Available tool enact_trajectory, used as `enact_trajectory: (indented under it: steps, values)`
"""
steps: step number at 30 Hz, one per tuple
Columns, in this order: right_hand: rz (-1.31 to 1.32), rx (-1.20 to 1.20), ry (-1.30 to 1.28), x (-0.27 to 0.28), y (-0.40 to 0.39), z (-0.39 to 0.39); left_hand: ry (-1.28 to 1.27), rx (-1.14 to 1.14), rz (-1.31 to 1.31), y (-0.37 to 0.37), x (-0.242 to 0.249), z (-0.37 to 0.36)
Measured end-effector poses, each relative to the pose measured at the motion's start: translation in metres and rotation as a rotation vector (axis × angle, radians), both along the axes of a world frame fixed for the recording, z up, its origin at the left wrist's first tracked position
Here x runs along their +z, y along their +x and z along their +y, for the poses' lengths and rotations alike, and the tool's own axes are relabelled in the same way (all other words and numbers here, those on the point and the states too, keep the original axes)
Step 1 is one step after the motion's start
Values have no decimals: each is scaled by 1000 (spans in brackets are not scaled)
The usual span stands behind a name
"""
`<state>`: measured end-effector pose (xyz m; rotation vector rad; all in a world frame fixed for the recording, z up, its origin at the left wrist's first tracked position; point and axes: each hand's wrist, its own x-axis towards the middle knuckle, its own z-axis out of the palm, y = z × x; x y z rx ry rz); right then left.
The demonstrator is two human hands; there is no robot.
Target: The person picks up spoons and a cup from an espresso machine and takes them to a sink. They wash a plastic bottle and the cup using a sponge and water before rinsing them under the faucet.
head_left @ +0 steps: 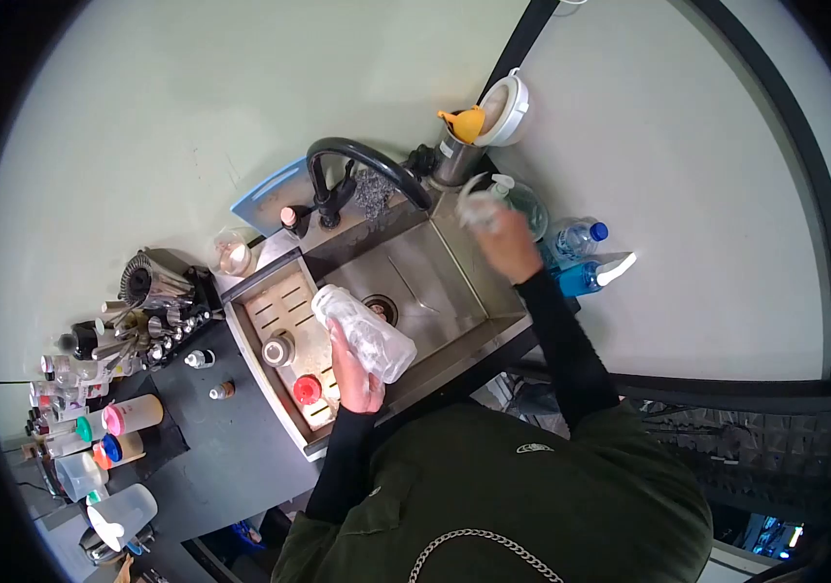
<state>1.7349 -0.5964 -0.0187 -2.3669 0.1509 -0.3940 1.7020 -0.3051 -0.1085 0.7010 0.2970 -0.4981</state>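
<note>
My left hand (352,374) is closed round a translucent white plastic bottle (374,338), uncapped and tilted over the sink (435,277). My right hand (510,251) is raised at the sink's right rear corner, smeared by motion. Its fingers are closed on a whitish, blurred thing (479,207) whose kind I cannot make out. Just beside that hand stands a clear pump bottle (529,209) with a white top. On the slotted drain tray (279,299) rest a red cap (308,390) and a small jar (278,351).
A black faucet (367,153) arches over the sink. At the right rear stand a metal canister (455,160), a water bottle (576,236) and a blue spray bottle (581,279). Left, the dark counter (241,447) bears bar tools, bottles and two small dropper bottles (222,391).
</note>
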Motion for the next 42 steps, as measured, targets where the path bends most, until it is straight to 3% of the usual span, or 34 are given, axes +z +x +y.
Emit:
enact_trajectory:
  steps: [1, 4, 8, 12, 13, 14, 15, 16, 17, 19, 20, 23, 24, 25, 28, 31, 33, 34, 36, 37, 39, 41, 42]
  values:
    - [23, 68, -7, -46, 1, -2, 9, -7, 6, -1, -1, 1]
    - [426, -35, -59, -193, 3, -11, 47, -11, 23, -4, 12, -1]
    - [723, -126, -127, -229, 31, -2, 105, -41, 15, -6, 29, 0]
    - [0, 27, 43, -153, 82, 34, 176, -2, 16, -14, 41, -2]
    - [-163, 66, 86, -103, 101, 53, 208, 33, 38, -15, 43, 3]
    - [-245, 164, -58, -114, 127, 54, 225, -1, 38, -16, 37, 8]
    - [-146, 202, 41, -102, 134, 62, 239, -16, 31, -18, 39, 9]
    - [-35, 226, -16, -92, 145, 65, 256, -31, 12, -20, 41, 8]
    - [-167, 239, -59, -100, 151, 69, 272, -49, -5, -22, 43, 7]
    - [-190, 203, -73, -106, 156, 68, 297, -84, -7, -23, 47, 7]
    - [-240, 121, -222, -111, 151, 71, 287, -87, -1, -22, 46, 7]
    - [-118, 97, -263, -132, 134, 71, 288, -92, 2, -21, 41, 7]
    - [-37, 108, -37, -109, 110, 69, 296, -94, -13, -19, 38, 6]
    - [-37, 104, -40, -124, 98, 66, 293, -99, -14, -16, 34, 6]
    - [74, 169, -267, -156, 66, 64, 226, -122, -32, -8, 16, 7]
    - [-189, 39, 98, -167, 27, 82, 349, -173, -165, 13, -19, 2]
    - [124, 128, 486, -174, 6, 89, 583, -181, -359, 28, -27, -20]
    - [266, 168, 742, -161, -3, 92, 574, -214, -403, 40, -39, -29]
    - [203, 212, 1021, -164, -11, 109, 625, -213, -499, 60, -53, -52]
    - [193, 214, 1019, -150, -11, 112, 684, -179, -552, 65, -52, -65]
    - [272, -239, 710, -123, -11, 113, 876, -247, -782, 74, -48, -77]
    - [213, -315, 703, -128, 4, 97, 938, -332, -974, 66, -12, -91]
    - [179, -324, 939, -124, 12, 89, 984, -343, -1170, 66, -12, -95]
